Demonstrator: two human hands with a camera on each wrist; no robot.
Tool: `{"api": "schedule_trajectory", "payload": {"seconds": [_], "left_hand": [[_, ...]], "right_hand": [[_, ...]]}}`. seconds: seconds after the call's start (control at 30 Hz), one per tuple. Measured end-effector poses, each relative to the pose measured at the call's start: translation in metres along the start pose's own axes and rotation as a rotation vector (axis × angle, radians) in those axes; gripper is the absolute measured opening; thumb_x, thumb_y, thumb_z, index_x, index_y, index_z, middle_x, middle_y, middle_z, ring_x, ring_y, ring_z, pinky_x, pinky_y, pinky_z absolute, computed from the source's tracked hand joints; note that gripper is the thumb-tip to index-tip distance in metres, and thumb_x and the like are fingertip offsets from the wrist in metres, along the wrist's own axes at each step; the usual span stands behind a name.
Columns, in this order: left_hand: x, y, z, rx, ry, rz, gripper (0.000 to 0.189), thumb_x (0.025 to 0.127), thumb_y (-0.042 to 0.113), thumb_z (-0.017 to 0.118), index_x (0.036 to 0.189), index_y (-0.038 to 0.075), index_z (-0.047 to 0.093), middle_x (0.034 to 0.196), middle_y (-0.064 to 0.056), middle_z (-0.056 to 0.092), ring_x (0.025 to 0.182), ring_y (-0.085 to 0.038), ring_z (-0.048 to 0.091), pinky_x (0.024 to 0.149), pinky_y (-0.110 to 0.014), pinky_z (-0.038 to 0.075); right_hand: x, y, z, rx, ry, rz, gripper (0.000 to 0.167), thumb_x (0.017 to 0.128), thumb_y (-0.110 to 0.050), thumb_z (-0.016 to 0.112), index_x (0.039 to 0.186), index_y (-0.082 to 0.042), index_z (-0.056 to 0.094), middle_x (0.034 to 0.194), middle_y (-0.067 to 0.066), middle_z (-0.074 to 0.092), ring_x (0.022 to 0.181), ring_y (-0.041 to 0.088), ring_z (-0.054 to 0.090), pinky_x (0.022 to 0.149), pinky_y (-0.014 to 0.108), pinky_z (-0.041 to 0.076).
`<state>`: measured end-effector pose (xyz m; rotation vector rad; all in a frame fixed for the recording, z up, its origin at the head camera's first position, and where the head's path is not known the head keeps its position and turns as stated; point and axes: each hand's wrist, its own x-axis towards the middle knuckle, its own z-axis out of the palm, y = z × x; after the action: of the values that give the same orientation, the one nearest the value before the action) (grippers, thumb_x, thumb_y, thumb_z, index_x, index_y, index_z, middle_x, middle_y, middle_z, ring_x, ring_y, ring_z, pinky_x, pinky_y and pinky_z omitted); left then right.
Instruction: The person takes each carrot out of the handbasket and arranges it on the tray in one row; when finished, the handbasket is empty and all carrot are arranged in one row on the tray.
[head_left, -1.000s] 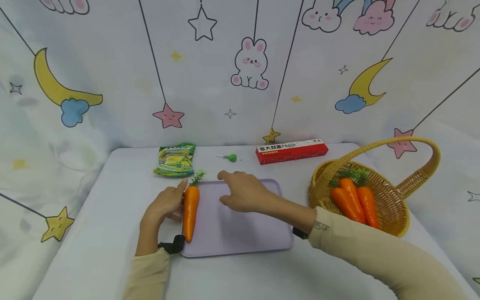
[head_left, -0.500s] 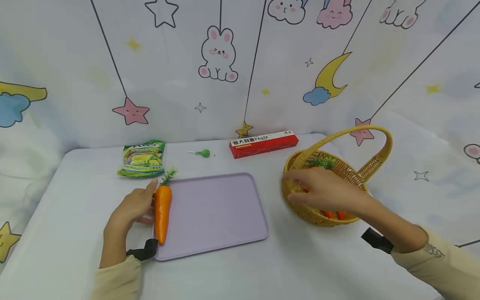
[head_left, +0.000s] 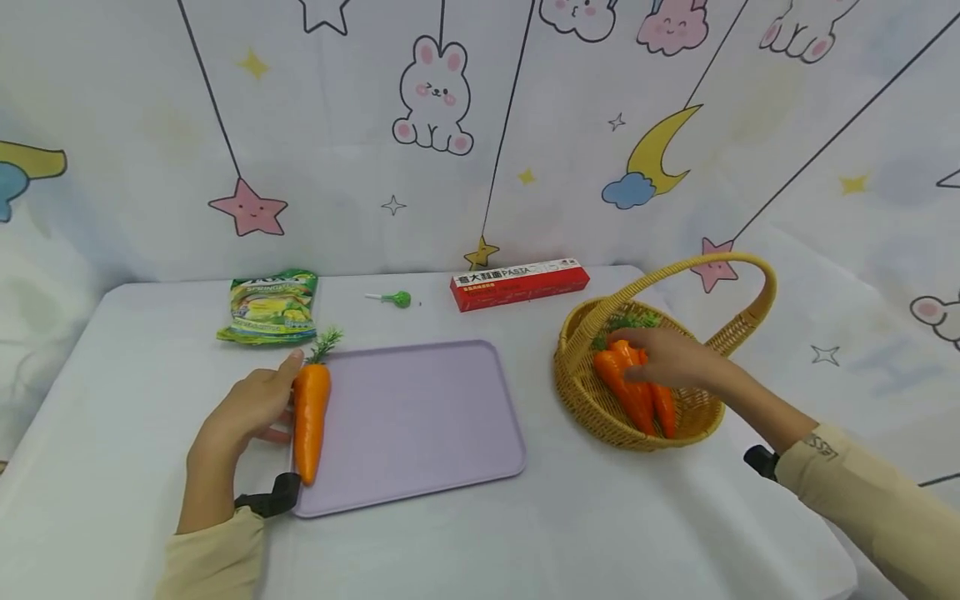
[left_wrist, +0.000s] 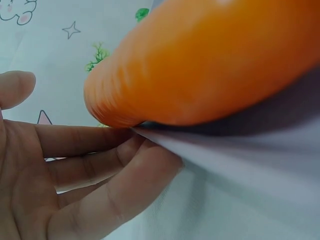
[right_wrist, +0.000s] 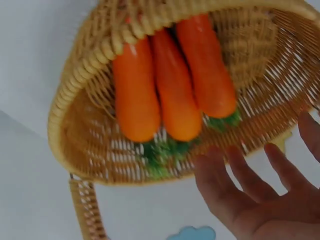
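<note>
Rising behind basket (head_left: 587,419) and white table (head_left: 480,542), cartoon backdrop (head_left: 352,108)

Hands, one pair: left hand (head_left: 251,400) and right hand (head_left: 667,357), both bare, five-fingered. Left sleeve (head_left: 213,554): long, beige, plain cloth, lightly creased, ending at the wrist. Right sleeve (head_left: 870,500): matching beige, long; small dark lettering (head_left: 821,446) near the cuff, too small to read surely. Left wrist strap (head_left: 251,503): black, narrow, with a rounded black block (head_left: 286,490). Right wrist fitting (head_left: 761,461): black, compact, rounded, seen in part beside the cuff.
</note>
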<state>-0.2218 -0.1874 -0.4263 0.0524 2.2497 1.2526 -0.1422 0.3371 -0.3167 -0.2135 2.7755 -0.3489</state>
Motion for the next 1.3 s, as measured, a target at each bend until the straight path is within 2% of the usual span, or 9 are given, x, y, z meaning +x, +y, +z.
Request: {"api": "schedule_trajectory", "payload": {"seconds": [0.13,0.3,0.53,0.73,0.87,0.97,1.03,1.2,1.3], "left_hand": [[0.001,0.001,0.0,-0.002,0.002,-0.001,0.098,0.103,0.069,0.021,0.139,-0.021,0.036,0.118,-0.029,0.057,0.099,-0.035,0.065,0.074,-0.042,0.063],[0.001,-0.001,-0.001,0.0,0.003,-0.011,0.098,0.103,0.069,0.021,0.139,-0.021,0.035,0.119,-0.03,0.057,0.099,-0.035,0.066,0.074,-0.042,0.063],[0.003,-0.001,-0.002,0.004,-0.007,-0.012,0.097,0.103,0.068,0.021,0.139,-0.021,0.037,0.117,-0.029,0.057,0.099,-0.035,0.065,0.075,-0.042,0.063],[0.003,-0.002,-0.001,-0.015,-0.001,-0.007,0.094,0.104,0.067,0.023,0.136,-0.02,0.039,0.115,-0.027,0.057,0.098,-0.034,0.064,0.075,-0.042,0.063],[0.002,-0.002,-0.001,-0.021,0.002,-0.002,0.092,0.105,0.065,0.024,0.136,-0.02,0.039,0.114,-0.026,0.057,0.097,-0.034,0.064,0.075,-0.042,0.063],[0.002,-0.002,-0.001,-0.022,0.004,-0.001,0.093,0.105,0.065,0.024,0.136,-0.02,0.039,0.114,-0.027,0.058,0.097,-0.033,0.064,0.074,-0.042,0.063],[0.002,-0.002,-0.001,-0.021,0.004,0.001,0.093,0.104,0.066,0.024,0.136,-0.02,0.04,0.114,-0.026,0.058,0.096,-0.033,0.064,0.074,-0.042,0.063],[0.003,-0.003,-0.001,-0.019,0.003,0.0,0.091,0.105,0.064,0.024,0.136,-0.02,0.04,0.114,-0.026,0.059,0.096,-0.033,0.065,0.074,-0.042,0.063],[0.004,-0.003,-0.001,-0.014,0.003,-0.005,0.091,0.105,0.065,0.024,0.136,-0.02,0.04,0.114,-0.026,0.059,0.096,-0.033,0.065,0.074,-0.042,0.063]], "right_hand": [[0.012,0.011,0.012,0.003,-0.013,0.017,0.056,0.093,-0.013,0.068,0.145,0.002,0.052,0.139,0.028,0.057,0.124,0.049,0.053,0.102,0.066,0.045],[0.025,0.016,0.02,-0.04,-0.02,0.018,0.058,0.09,-0.007,0.071,0.142,0.007,0.051,0.139,0.03,0.056,0.128,0.053,0.05,0.106,0.068,0.041],[0.034,0.024,0.027,-0.049,-0.046,0.034,0.055,0.089,-0.002,0.071,0.14,0.006,0.053,0.135,0.03,0.058,0.125,0.052,0.053,0.104,0.066,0.044],[0.041,0.026,0.033,-0.043,-0.064,0.017,0.058,0.083,0.006,0.071,0.139,0.007,0.054,0.134,0.03,0.058,0.124,0.05,0.053,0.102,0.064,0.046],[0.044,0.025,0.037,-0.025,-0.1,0.022,0.064,0.081,0.008,0.069,0.142,0.008,0.049,0.131,0.03,0.059,0.104,0.038,0.06,0.09,0.054,0.054],[0.045,0.024,0.039,-0.03,-0.11,0.024,0.065,0.08,0.009,0.067,0.142,0.008,0.048,0.128,0.029,0.06,0.091,0.029,0.056,0.081,0.047,0.056],[0.045,0.023,0.04,-0.024,-0.114,0.039,0.066,0.08,0.009,0.067,0.143,0.007,0.048,0.128,0.028,0.06,0.087,0.027,0.056,0.076,0.042,0.056],[0.046,0.023,0.042,0.02,-0.141,0.081,0.069,0.082,0.01,0.064,0.148,0.005,0.043,0.122,0.026,0.059,0.068,0.02,0.052,0.056,0.029,0.048],[0.046,0.023,0.043,0.044,-0.149,0.089,0.069,0.082,0.011,0.062,0.148,0.005,0.043,0.119,0.025,0.059,0.059,0.016,0.048,0.051,0.026,0.044]]}}
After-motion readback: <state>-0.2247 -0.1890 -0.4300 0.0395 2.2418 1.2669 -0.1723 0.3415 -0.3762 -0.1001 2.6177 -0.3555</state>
